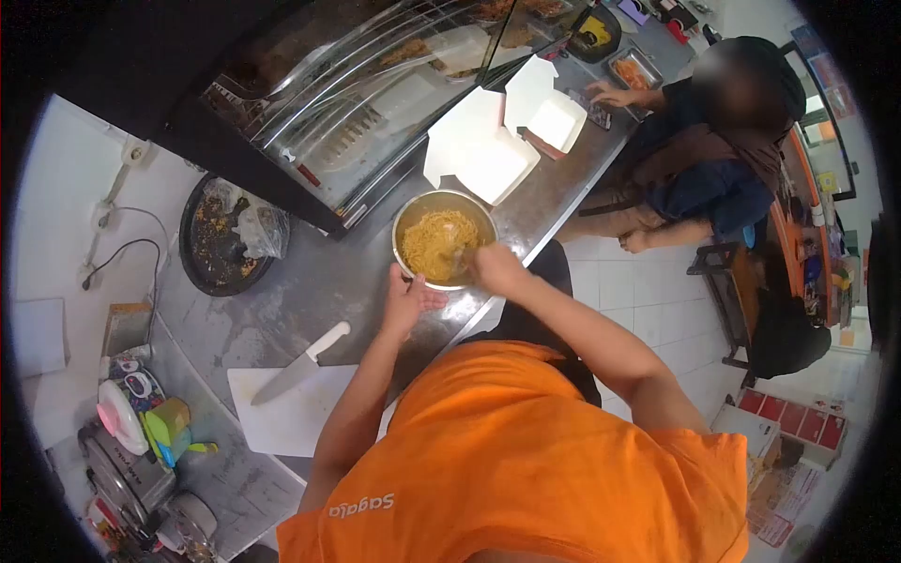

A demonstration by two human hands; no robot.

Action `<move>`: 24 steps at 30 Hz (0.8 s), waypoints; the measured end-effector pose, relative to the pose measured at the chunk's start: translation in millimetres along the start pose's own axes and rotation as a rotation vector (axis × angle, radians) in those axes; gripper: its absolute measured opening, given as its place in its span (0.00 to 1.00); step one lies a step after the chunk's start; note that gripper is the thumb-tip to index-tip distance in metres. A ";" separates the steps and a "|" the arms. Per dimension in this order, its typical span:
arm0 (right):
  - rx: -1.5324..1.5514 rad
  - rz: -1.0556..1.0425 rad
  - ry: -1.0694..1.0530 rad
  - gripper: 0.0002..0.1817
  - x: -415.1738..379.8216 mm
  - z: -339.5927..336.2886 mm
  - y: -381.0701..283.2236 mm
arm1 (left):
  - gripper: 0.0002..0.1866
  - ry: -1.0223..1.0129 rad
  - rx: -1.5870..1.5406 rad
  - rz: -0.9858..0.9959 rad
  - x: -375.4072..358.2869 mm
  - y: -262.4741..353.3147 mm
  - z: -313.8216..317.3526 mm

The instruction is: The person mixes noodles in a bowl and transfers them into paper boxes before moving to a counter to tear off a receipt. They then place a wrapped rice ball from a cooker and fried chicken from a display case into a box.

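Observation:
A round metal bowl stands on the steel counter with yellow noodles in it. My left hand touches the bowl's near left side, its fingers spread along the outside wall. At the right rim, my right hand is closed round a utensil that dips into the noodles; its handle is mostly hidden in the hand. Just beyond the bowl are two open white boxes, a larger one and a smaller one.
A knife lies on a white cutting board at the left. Behind it sits a black basin with a plastic bag. A glass display case borders the counter. Another person sits at the right, one hand near a phone.

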State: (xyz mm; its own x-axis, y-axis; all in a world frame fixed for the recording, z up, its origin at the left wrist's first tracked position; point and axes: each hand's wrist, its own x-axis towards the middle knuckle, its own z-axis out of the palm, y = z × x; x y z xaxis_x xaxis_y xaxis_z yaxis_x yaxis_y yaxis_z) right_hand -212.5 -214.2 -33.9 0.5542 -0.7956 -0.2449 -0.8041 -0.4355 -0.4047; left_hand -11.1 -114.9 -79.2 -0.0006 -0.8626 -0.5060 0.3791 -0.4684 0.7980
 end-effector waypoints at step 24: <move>0.016 -0.089 -0.024 0.12 23.5 -9.0 3.2 | 0.07 0.008 -0.022 -0.004 9.4 -3.8 -4.2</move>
State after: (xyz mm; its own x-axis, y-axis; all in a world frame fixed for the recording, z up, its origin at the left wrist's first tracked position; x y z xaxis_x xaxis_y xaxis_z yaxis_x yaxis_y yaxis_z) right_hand -204.0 -238.1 -33.0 0.6285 -0.7436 -0.2281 -0.7479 -0.4971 -0.4400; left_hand -8.7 -120.4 -88.3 0.0053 -0.8593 -0.5114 0.3994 -0.4670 0.7889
